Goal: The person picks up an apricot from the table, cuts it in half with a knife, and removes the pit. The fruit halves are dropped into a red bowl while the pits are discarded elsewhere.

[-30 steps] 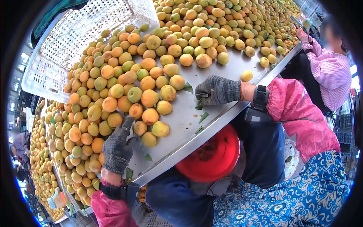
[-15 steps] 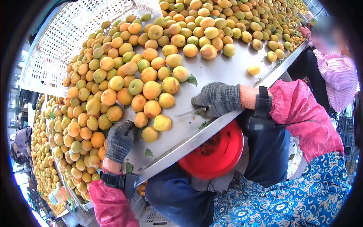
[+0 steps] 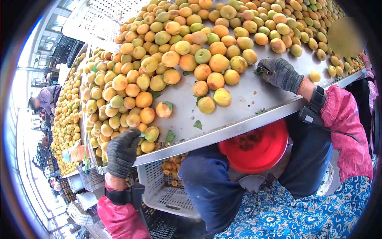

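My left hand (image 3: 121, 153), in a dark grey knit glove, is at the table's near left edge with its fingers bent together. Its fingertips are beside a yellow-green apricot (image 3: 151, 134), and a small pale-green bit shows at them. What the fingers hold, if anything, is hidden. My right hand (image 3: 281, 74), also gloved, is closed around a small knife (image 3: 252, 64) whose thin blade points left toward the apricots. A dark leafy scrap (image 3: 260, 71) lies by its fingertips. A loose group of apricots (image 3: 215, 81) sits on the metal table (image 3: 238, 99) between my hands.
Apricots (image 3: 131, 79) are heaped across the far and left sides. A red basin (image 3: 258, 153) with dark scraps stands between my knees. Below the table edge is a white crate (image 3: 153, 187) holding cut apricots. Another person (image 3: 47, 99) is at the far left.
My view has swung left. My right hand has moved farther over the table, toward the grouped apricots. My left hand is now at the edge, by an apricot. The knife stays in my right hand.
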### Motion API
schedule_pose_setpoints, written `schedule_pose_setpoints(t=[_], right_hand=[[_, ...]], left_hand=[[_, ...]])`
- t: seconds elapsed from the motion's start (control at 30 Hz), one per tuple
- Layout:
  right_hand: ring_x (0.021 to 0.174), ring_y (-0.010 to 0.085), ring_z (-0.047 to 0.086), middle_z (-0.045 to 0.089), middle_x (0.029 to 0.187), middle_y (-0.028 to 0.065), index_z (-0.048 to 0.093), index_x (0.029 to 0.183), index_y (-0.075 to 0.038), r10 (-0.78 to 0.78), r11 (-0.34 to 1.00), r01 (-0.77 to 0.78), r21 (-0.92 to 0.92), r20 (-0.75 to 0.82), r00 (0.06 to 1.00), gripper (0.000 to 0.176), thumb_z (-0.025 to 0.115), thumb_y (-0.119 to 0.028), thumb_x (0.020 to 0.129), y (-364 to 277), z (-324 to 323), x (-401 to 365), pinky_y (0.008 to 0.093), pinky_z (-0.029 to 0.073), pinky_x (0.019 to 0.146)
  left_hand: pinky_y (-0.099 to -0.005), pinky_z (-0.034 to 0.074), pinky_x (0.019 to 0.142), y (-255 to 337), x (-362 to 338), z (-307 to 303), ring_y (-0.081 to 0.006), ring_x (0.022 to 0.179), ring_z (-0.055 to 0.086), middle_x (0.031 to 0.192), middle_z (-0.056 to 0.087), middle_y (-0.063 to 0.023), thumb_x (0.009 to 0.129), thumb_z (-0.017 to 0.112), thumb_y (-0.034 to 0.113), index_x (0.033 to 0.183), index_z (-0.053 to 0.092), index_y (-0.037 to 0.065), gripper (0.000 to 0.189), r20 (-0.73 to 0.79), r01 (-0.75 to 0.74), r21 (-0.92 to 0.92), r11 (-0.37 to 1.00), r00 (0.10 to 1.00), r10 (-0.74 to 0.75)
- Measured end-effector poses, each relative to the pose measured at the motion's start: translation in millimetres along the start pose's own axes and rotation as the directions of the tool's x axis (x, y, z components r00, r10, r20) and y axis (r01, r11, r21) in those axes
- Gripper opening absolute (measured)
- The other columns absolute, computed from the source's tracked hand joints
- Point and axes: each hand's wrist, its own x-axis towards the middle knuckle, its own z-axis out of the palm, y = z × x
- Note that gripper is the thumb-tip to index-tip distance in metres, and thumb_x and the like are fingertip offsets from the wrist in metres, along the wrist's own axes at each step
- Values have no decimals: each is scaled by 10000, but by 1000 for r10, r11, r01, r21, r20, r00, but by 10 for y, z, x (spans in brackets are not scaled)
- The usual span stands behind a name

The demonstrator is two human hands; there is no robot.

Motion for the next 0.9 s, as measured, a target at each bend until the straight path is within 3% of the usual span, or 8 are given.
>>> schedule_pose_setpoints(t=[0.07, 0.33, 0.53, 0.6, 0.67, 0.73, 0.8, 0.9], right_hand=[[765, 379, 611, 622, 787, 183, 584, 892, -61, -15, 1000, 15, 0, 0, 1000, 200, 636, -236, 811, -2, 2, 18, 470, 492, 687], [703, 363, 603, 604, 737, 179, 575, 868, -36, -107, 994, 104, -43, -55, 993, 202, 641, -225, 841, 28, -50, -146, 423, 485, 641], [719, 356, 622, 631, 766, 166, 615, 903, -41, -64, 977, 100, 187, -192, 979, 138, 654, -134, 808, -277, -497, -483, 401, 502, 643], [718, 349, 631, 635, 782, 170, 620, 943, -44, -95, 972, 148, 185, -268, 959, 161, 661, -128, 812, -355, -586, -591, 397, 505, 640], [718, 344, 636, 638, 786, 165, 613, 960, -45, -159, 977, 197, 86, -328, 931, 196, 682, -153, 811, -398, -717, -683, 394, 505, 640], [688, 312, 632, 638, 777, 148, 608, 956, -43, -89, 986, 123, 116, -268, 959, 206, 690, -182, 827, -423, -921, -820, 367, 501, 634], [740, 120, 604, 655, 810, 83, 625, 981, -24, -6, 991, 34, 130, -207, 978, 141, 638, -112, 871, -256, -1027, -1009, 277, 491, 701], [789, 107, 614, 671, 866, 62, 647, 979, -42, 119, 991, -95, 99, -270, 956, 163, 656, -158, 866, -36, -1169, -1400, 286, 496, 726]], left_hand=[[-386, 533, 718, -38, -68, 62, -311, 835, 671, 957, 691, -133, 812, 674, 192, 1127, 653, 143, 319, 28, -20, 229, 973, 1000, 14], [-397, 513, 654, -381, 19, 451, -298, 757, 649, 875, 649, -77, 853, 579, 170, 1057, 648, 175, 215, 34, -185, 318, 930, 982, 183], [-378, 514, 691, -13, 92, 346, -301, 770, 622, 833, 615, -89, 781, 600, 43, 867, 630, 85, 100, -250, -217, -38, 976, 947, 200], [-335, 507, 715, 267, 153, 283, -282, 806, 633, 897, 630, -100, 772, 642, 17, 888, 631, 54, 122, 20, -308, -144, 940, 949, 314], [-392, 510, 682, 296, 221, 469, -290, 817, 641, 993, 613, -88, 788, 594, 66, 970, 653, 120, 199, 309, -389, 196, 900, 896, 319], [-417, 499, 640, 428, 265, 490, -302, 767, 640, 937, 617, -92, 783, 589, 108, 1001, 666, 143, 234, 336, -417, 212, 884, 880, 335], [-416, 491, 623, 500, 297, 423, -304, 741, 636, 914, 621, -91, 771, 600, 135, 1009, 668, 150, 248, 347, -511, 192, 838, 834, 429], [-434, 474, 601, 344, 439, 555, -304, 740, 642, 874, 631, -97, 691, 685, 272, 1046, 676, 142, 378, 436, -605, 157, 780, 751, 495]])
